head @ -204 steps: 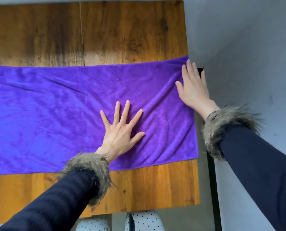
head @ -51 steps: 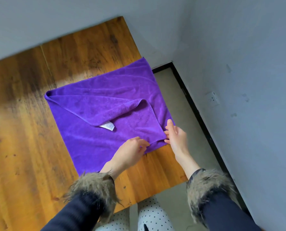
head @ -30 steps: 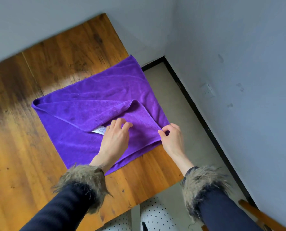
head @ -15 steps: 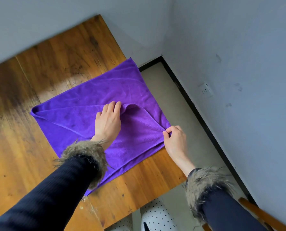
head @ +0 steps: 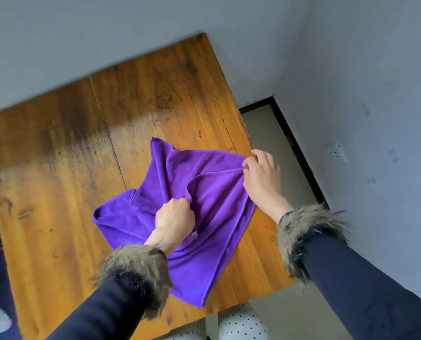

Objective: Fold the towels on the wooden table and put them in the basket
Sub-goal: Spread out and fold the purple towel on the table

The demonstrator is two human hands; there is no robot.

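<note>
The left hand is fisted around a bunched fold near the middle of the purple towel, knuckles up. The towel lies rumpled and partly folded on the desk, stretched between both hands. The right hand pinches its far right corner.

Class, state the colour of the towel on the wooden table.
Purple towel, plain with no pattern; it shows in the head view.

Left hand, right hand grip bunched purple towel on wooden table.
</note>
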